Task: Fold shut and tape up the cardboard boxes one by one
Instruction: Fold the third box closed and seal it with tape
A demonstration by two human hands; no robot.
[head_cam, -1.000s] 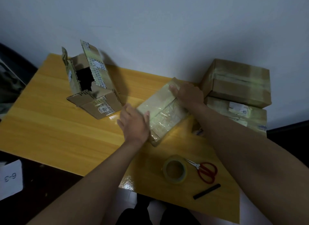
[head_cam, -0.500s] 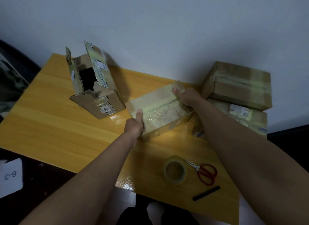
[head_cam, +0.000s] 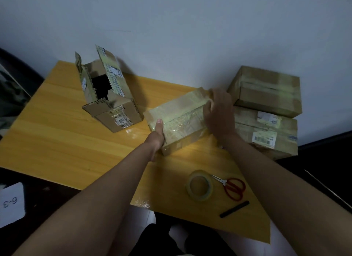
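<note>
Cardboard fills our yellow table [head_cam: 57, 133]: left of the taped box [head_cam: 177, 118] stands an open box [head_cam: 108, 101], flaps up. Our left hand [head_cam: 157, 133] grips the taped box's near-left corner, thumb on top; our right hand [head_cam: 219, 112] curls over its far-right end. Right of it, 2 sealed boxes [head_cam: 266, 111] sit stacked. Nearer us lie a tape roll [head_cam: 200, 185] and red scissors [head_cam: 231, 187].

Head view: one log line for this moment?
left hand: grips taped box | right hand: grips far end | open box: untaped
</note>
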